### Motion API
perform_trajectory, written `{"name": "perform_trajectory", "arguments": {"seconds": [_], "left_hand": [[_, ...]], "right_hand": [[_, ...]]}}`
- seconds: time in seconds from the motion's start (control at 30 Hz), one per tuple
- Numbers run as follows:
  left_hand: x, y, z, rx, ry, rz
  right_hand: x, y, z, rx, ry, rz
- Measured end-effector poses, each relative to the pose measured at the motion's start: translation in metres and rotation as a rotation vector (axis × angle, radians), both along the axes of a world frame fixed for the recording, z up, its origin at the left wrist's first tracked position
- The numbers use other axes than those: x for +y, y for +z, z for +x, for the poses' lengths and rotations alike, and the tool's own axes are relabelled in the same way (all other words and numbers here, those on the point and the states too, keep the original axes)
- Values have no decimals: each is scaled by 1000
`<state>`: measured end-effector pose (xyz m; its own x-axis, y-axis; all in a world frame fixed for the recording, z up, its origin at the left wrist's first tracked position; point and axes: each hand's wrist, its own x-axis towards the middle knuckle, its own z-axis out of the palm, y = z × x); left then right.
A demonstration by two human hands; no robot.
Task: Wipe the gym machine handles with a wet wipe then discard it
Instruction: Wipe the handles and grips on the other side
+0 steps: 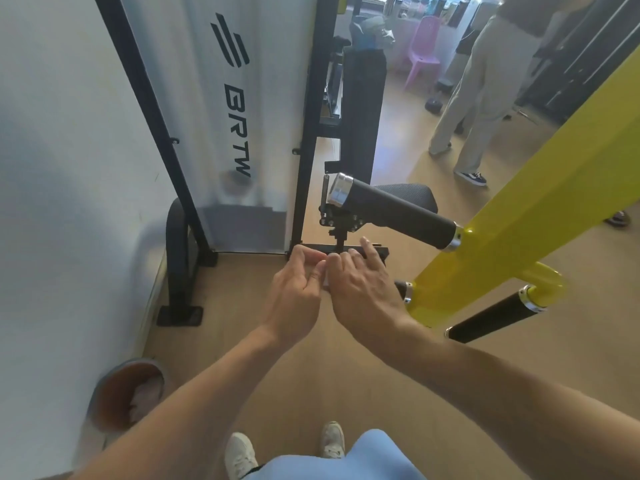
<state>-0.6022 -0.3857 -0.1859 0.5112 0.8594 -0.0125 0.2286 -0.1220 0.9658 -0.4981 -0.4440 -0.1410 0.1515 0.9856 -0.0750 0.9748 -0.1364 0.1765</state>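
Note:
My left hand and my right hand meet in the middle of the view, fingertips pinched together on a small white piece, apparently a wet wipe, mostly hidden between them. Just above my hands a black padded handle with a chrome end cap juts out from the yellow arm of the gym machine. A second black handle sticks out lower at the right. A short third grip peeks out behind my right wrist.
A round bin with crumpled white paper stands on the floor at lower left by the wall. The white weight-stack cover with black frame rises ahead. A person in beige trousers stands at the back right near a pink chair.

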Motion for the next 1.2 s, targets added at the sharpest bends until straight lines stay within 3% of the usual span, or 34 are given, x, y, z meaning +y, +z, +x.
{"name": "perform_trajectory", "arguments": {"seconds": [0.1,0.2,0.27,0.37,0.43,0.5,0.67,0.73,0.87,0.9,0.93,1.03,1.1,1.2], "left_hand": [[2,-5,-1,91,17,70],[-2,-4,0,66,13,31],[-3,-3,2,52,4,5],[0,4,2,49,19,-6],[4,8,1,51,25,-9],[8,11,-3,92,16,27],[10,16,-7,147,-3,44],[11,22,-7,106,16,35],[14,54,-10,-104,26,48],[15,65,-10,-136,44,52],[17,75,-10,-149,72,67],[20,102,-5,-186,115,156],[22,111,-3,-248,107,180],[22,115,-1,-298,83,174]], "right_hand": [[-27,11,21,-210,-114,-181],[-41,24,27,-462,-164,-338],[-30,23,22,-363,-143,-293],[-4,15,8,41,-86,-77],[1,4,4,212,-26,59],[-6,0,9,208,-38,98],[-32,49,15,37,-133,-62],[-36,82,15,245,-99,-32],[-43,133,5,1102,-210,177],[-45,140,3,1217,-233,310],[-47,145,3,1174,-208,496],[-42,151,11,582,-86,1012],[-34,139,16,353,-74,1029],[-25,109,12,384,-81,745]]}}
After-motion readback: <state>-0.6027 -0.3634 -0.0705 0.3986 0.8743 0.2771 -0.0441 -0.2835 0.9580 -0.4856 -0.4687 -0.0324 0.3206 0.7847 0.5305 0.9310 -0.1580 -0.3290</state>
